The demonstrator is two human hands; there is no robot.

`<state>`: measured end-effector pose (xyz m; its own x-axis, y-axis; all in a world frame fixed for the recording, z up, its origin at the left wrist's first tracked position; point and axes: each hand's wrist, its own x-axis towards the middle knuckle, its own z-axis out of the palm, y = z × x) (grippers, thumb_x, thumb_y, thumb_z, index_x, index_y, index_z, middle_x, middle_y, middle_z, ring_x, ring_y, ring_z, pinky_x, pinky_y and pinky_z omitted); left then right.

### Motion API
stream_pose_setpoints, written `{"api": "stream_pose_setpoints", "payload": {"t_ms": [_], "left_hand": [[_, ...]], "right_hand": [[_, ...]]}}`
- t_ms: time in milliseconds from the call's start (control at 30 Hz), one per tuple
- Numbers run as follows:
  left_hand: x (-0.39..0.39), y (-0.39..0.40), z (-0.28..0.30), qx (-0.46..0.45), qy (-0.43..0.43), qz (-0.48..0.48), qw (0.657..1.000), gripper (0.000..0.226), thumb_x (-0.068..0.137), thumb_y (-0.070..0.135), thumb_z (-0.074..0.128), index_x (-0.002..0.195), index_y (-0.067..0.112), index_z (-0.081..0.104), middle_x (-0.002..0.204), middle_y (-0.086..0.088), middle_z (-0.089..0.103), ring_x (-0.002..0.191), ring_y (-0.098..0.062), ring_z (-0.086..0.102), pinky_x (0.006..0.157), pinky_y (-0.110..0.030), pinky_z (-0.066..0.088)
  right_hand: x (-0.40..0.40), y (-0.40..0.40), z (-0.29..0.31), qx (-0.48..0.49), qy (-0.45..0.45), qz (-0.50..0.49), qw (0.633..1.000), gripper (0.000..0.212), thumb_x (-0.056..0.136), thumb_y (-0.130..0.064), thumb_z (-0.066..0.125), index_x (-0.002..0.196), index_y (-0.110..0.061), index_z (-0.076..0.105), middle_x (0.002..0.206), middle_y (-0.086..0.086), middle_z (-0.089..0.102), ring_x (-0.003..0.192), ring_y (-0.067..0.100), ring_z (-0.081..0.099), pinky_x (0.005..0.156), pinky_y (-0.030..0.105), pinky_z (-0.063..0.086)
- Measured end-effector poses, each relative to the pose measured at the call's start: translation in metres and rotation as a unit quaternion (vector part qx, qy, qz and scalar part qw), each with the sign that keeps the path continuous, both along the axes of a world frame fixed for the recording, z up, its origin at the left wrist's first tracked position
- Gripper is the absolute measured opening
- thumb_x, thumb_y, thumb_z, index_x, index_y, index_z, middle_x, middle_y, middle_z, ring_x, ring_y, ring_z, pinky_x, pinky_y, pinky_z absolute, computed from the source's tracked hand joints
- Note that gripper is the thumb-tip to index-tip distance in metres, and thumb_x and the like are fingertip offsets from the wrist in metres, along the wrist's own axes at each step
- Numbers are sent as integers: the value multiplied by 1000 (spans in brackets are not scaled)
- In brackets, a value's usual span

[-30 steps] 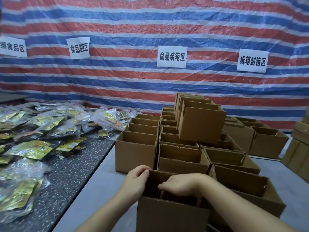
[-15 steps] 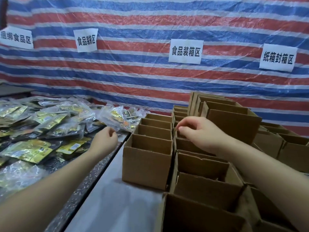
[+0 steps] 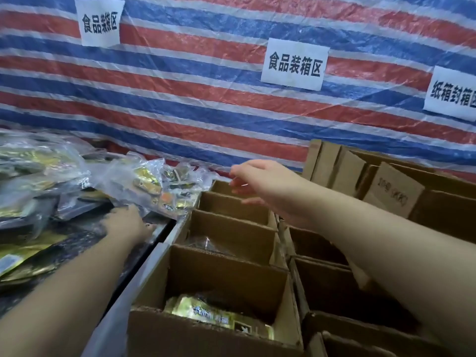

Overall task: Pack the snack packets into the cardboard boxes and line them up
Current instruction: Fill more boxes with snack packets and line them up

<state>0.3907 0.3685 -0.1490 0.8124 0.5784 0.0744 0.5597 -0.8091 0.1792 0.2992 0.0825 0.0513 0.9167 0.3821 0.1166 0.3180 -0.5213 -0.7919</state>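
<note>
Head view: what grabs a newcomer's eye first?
The striped tarp with white paper signs fills the back. Below it, two bare arms reach forward: the left hand onto the clear snack bags piled at left, the right hand above rows of open boxes. The nearest box holds a gold packet.

Makeshift packing workshop: striped tarp wall [image 3: 206, 104], paper zone signs [image 3: 295, 64], rows of open cardboard boxes [image 3: 231, 238], heaped snack packets [image 3: 144, 181].

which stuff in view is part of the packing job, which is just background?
Job: snack packets; cardboard boxes, nearest one holding a gold packet; left hand at the packets; right hand over the boxes.
Background: striped tarp; paper signs.
</note>
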Motion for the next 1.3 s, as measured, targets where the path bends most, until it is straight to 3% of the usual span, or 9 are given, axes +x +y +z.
{"api": "stream_pose_setpoints", "payload": {"t_ms": [200,333,433,533,767,867,967,1133,1300], "left_hand": [[-5,19,-12,-67,-61,2,996,52,90,30,62,128,10,33,100,-10,58,87,-27,58,73,-37,52],[-43,25,10,-49,-23,-18,998,55,102,17,37,147,-5,15,120,-16,62,96,-28,62,81,-39,51],[-89,25,37,-75,-62,-46,994,29,104,19,37,115,-2,55,108,-14,67,93,-27,65,73,-38,49],[-149,11,79,-153,-195,-42,968,20,99,16,43,88,7,57,82,-14,63,74,-29,59,62,-38,45],[-296,-112,215,-119,-418,-194,880,21,103,27,41,83,28,45,64,2,57,52,-14,54,42,-26,33],[-346,-174,246,-115,-449,-276,842,8,102,27,41,104,28,49,81,8,59,65,-5,56,52,-24,43],[-386,-232,259,-120,-472,-354,799,23,101,21,47,121,32,49,92,19,57,77,6,55,63,-11,43],[-426,-301,256,-255,-430,-461,733,53,95,18,58,136,43,38,114,34,54,110,18,51,87,-4,46],[-432,-323,260,-258,-399,-471,743,52,84,71,50,129,46,46,130,29,47,120,12,45,99,-21,48]], "right_hand": [[0,11,-11,-9,13,58,998,14,103,-35,54,110,-28,63,103,-5,69,95,9,69,81,26,58],[-26,8,4,12,17,50,999,12,104,-33,51,107,-29,61,102,-4,69,91,9,69,75,24,56],[-60,0,18,37,27,50,998,11,104,-33,51,103,-31,61,100,-5,70,85,6,71,75,24,59],[-101,-10,30,65,49,43,996,12,104,-35,50,105,-29,61,101,-4,70,86,7,71,81,26,60],[-194,-36,69,184,235,21,954,92,85,-76,54,152,-16,34,151,18,44,135,38,48,112,48,42],[-230,-56,85,268,268,34,925,110,73,-85,58,157,-22,26,157,22,33,141,44,38,114,55,36],[-260,-76,99,348,271,50,896,112,63,-81,69,149,-14,43,139,17,57,128,36,54,108,51,43],[-294,-117,99,438,216,21,872,55,82,-54,75,117,-12,74,109,10,74,101,28,73,85,41,60],[-310,-164,90,472,214,2,855,60,92,-60,61,135,-19,55,119,18,72,106,34,72,92,48,58]]}}
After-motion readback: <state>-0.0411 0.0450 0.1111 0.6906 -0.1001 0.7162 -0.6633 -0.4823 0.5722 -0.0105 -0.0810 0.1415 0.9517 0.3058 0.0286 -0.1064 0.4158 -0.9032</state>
